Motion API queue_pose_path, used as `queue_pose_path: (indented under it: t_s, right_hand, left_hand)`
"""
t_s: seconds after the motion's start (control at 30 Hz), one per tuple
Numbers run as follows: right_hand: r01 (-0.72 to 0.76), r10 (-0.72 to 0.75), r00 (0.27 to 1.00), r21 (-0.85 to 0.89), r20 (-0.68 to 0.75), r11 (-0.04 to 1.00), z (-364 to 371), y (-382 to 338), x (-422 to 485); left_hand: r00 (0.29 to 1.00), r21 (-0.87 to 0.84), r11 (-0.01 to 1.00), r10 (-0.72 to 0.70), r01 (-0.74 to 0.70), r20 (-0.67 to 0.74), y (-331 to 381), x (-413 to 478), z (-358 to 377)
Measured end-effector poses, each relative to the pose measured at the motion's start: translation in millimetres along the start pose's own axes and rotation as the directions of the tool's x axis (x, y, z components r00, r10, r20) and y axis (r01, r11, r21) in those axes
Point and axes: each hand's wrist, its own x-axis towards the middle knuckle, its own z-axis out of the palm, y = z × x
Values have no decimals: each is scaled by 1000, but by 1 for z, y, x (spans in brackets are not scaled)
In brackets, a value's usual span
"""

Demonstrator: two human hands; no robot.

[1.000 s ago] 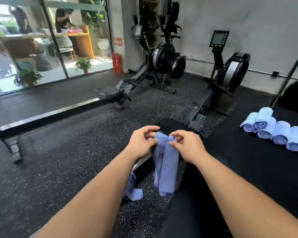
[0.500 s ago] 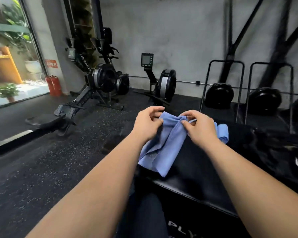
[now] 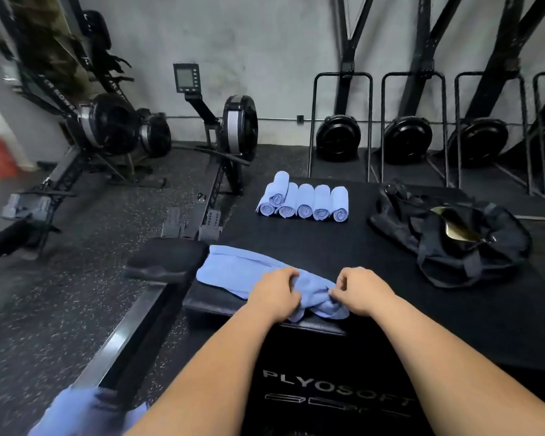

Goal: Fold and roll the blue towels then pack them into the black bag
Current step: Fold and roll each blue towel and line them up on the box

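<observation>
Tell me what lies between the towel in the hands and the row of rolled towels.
Nothing: in the head view, only the bare black box top separates the unrolled towel from the rolled towels.

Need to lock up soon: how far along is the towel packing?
Done: rolled towels lined up on the black box. In hand: left hand and right hand grip an unrolled towel. Left: more blue cloth lower left; no towel shows in the black bag.

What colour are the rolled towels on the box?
The rolled towels are light blue; head view.
</observation>
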Motion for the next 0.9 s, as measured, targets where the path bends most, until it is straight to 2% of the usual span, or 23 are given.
queue_pose_path:
  t_s: [0.1, 0.17, 0.3, 0.4, 0.6, 0.77, 0.83, 0.9]
  right_hand:
    - [105, -103, 987, 9, -120, 994, 8, -8, 12]
    - [176, -168, 977, 45, -134, 983, 11, -20, 21]
    - [282, -282, 959, 4, 26, 959, 18, -44, 33]
    - [295, -287, 953, -74, 98, 953, 31, -50, 41]
    - [201, -206, 979, -159, -10, 967, 31, -36, 42]
    - [66, -97, 987, -224, -130, 972, 20, -18, 41]
    - [123, -155, 979, -217, -134, 968, 21, -8, 46]
    - [239, -260, 962, -211, -77, 948, 26, 0, 50]
  left_hand:
    - [984, 144, 990, 39, -14, -177, -3, 2, -5]
    - [970, 215, 976, 37, 16, -242, -10, 4, -7]
    - [984, 288, 955, -24, 75, -176, -34, 12, -5]
    - [991, 233, 972, 26, 6, -132, -45, 15, 1]
    - [992, 88, 990, 114, -109, -46, -41, 26, 4]
    - [991, -18, 992, 128, -127, 33, -18, 38, 20]
    - [989, -51, 989, 144, -141, 44, -10, 40, 28]
    - [984, -77, 983, 173, -169, 48, -7, 40, 34]
